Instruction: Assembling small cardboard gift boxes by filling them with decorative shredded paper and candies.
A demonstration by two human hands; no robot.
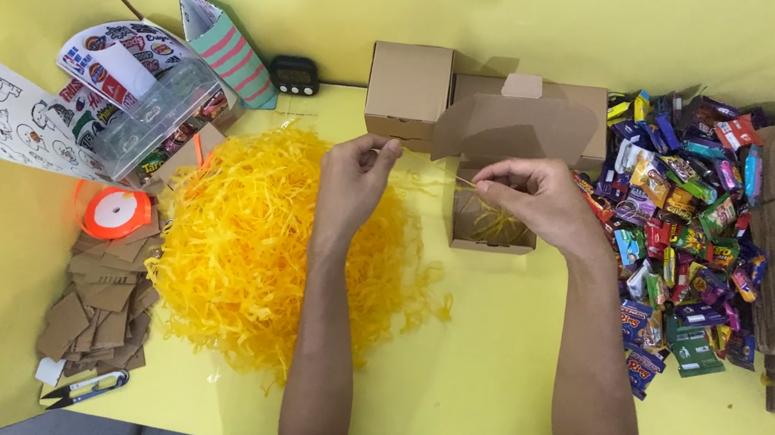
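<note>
Two bare forearms are seen from above, entering from the lower edge. White sleeves are worn, and only their ends are shown, one at each elbow, with the cuffs cut off by the picture's bottom margin. The forearms are left uncovered from the sleeves down to the wrists. No watch, ring, bracelet or glove is seen on the left hand [353, 177] or the right hand [541, 201]. Short fingernails can be made out on the right hand; finer detail cannot be told.
</note>
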